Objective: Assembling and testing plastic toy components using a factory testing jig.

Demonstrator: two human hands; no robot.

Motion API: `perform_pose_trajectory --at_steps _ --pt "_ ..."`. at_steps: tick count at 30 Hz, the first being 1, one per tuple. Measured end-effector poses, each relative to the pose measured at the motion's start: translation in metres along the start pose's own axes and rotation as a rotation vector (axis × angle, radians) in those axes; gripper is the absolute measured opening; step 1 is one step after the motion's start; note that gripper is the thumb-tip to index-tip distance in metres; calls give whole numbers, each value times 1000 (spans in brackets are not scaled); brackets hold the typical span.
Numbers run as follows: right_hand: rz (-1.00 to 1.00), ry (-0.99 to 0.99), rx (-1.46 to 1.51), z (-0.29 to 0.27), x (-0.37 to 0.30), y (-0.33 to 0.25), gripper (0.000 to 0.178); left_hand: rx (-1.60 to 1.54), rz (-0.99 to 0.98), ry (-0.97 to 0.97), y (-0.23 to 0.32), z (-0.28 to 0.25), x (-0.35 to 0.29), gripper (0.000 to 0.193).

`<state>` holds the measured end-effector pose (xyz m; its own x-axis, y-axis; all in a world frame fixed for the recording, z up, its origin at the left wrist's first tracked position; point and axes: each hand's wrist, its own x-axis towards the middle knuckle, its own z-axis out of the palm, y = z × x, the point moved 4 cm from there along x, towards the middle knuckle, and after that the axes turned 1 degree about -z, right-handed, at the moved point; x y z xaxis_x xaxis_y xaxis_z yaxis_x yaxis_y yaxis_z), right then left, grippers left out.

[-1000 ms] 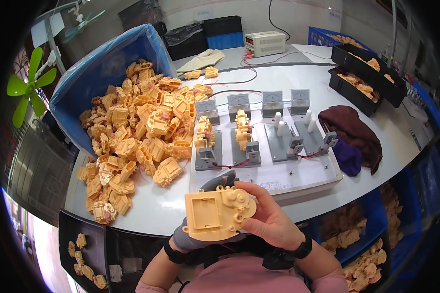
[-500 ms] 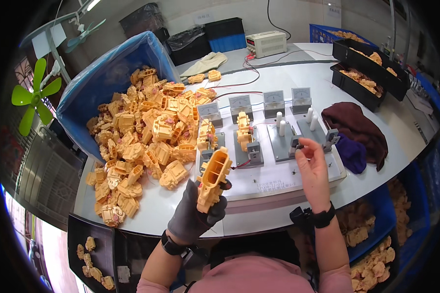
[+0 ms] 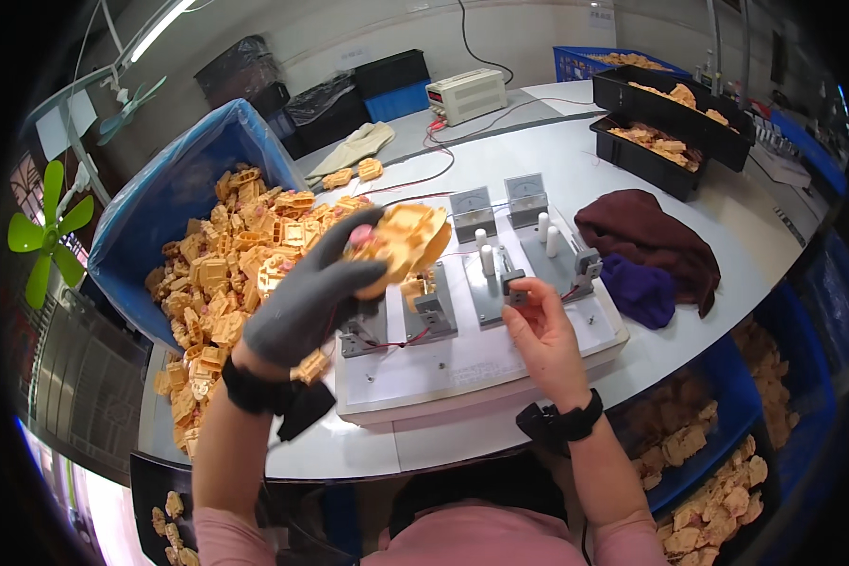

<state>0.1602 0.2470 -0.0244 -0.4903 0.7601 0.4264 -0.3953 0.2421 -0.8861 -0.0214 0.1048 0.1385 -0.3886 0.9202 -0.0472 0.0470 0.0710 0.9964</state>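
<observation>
In my grey-gloved left hand (image 3: 297, 302) is a yellow-orange plastic housing (image 3: 413, 243), thumb above and fingers beneath, raised over the left part of a white test fixture (image 3: 481, 373). It is slightly smeared by motion. My bare right hand (image 3: 547, 341) pinches the dark block of a small clamp (image 3: 513, 283) at the front of the third grey station. Two white pegs (image 3: 487, 257) stand on that station with no housing on them. Another housing (image 3: 413, 291) sits on the second station, partly hidden behind my left hand's housing. The first station is mostly covered.
A big heap of housings (image 3: 226, 255) spills from a blue lined bin (image 3: 127, 236) at the left. Panel meters (image 3: 472, 209) line the fixture's back. Brown and purple cloths (image 3: 651, 241) lie at right. Behind are a power supply (image 3: 467, 97) and black trays (image 3: 646, 156).
My left hand has lifted the housing up and forward, over the left stations, and turned it. My right hand stays at the third station's clamp. The whole view has shifted.
</observation>
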Motion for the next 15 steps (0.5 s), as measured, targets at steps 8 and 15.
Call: perform_pose_trajectory --at_steps 8,15 --pt "37 -38 93 -1 -3 -1 22 1199 40 -113 6 42 129 78" --pt "16 -5 46 -6 -3 0 22 1360 116 -270 -2 86 125 67"
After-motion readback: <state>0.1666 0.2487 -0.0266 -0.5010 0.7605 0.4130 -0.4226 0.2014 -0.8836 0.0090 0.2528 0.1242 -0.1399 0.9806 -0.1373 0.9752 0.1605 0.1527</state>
